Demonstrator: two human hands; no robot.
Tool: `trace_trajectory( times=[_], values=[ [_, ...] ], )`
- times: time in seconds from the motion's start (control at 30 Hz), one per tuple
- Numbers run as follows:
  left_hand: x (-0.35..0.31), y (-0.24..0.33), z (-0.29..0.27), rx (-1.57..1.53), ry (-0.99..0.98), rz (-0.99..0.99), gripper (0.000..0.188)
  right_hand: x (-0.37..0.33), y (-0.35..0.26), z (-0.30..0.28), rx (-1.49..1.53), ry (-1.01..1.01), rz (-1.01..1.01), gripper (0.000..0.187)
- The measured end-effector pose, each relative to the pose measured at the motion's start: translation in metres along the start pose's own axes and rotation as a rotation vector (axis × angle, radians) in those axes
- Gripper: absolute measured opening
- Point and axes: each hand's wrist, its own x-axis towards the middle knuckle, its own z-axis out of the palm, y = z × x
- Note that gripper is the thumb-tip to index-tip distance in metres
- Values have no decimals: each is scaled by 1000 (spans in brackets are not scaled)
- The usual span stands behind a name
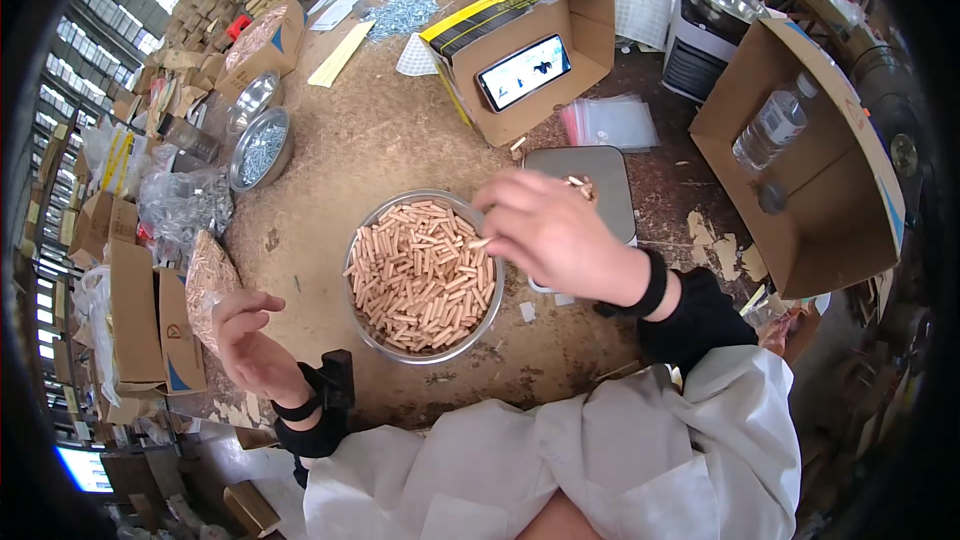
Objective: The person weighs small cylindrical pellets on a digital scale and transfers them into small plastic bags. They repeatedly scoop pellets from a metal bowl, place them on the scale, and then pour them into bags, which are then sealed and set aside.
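Observation:
A round metal bowl (372, 342) heaped with short wooden dowels (420, 270) stands in the middle of the table. Over the bowl's right rim, my right hand (550, 232) pinches a single wooden dowel (480, 243) between thumb and fingers. Just beyond that hand lies a flat grey scale (612, 165), a few dowels (580, 183) showing on it and part of it hidden by the hand. My left hand (255, 342) hovers left of the bowl, fingers loosely bent and apart, with nothing seen in it. Beside it rests a clear bag of dowels (208, 280).
A phone (524, 72) leans inside an open carton (590, 35) at the back. Clear plastic bags (612, 123) lie behind the scale. Another carton (830, 200) with a bottle (772, 125) stands right. Bowls of screws (262, 148) and a screw pile (400, 16) are far left.

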Motion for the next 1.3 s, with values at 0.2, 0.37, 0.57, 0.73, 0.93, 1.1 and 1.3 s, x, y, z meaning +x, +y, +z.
trace_trajectory(
  times=[0.2,0.37,0.57,0.73,0.93,1.1,1.3],
  values=[
    [-17,-14,5,-131,58,-79,60,14,-26,38,-96,-11,-8,16],
    [-24,-22,3,-105,56,-79,53,12,-17,8,-199,123,88,12],
    [-33,-27,-2,-120,36,-155,40,-31,38,-42,-370,35,287,13],
    [-35,-34,-6,-76,107,-148,39,-21,66,-76,-279,12,322,15],
    [-43,-38,-5,-10,133,-218,35,1,155,-107,-382,-460,619,26],
    [-51,-38,-3,54,102,-218,30,-61,214,-66,-595,-528,790,46],
    [-51,-15,12,67,99,-255,31,-95,228,-58,-330,-293,673,27]
  ],
)
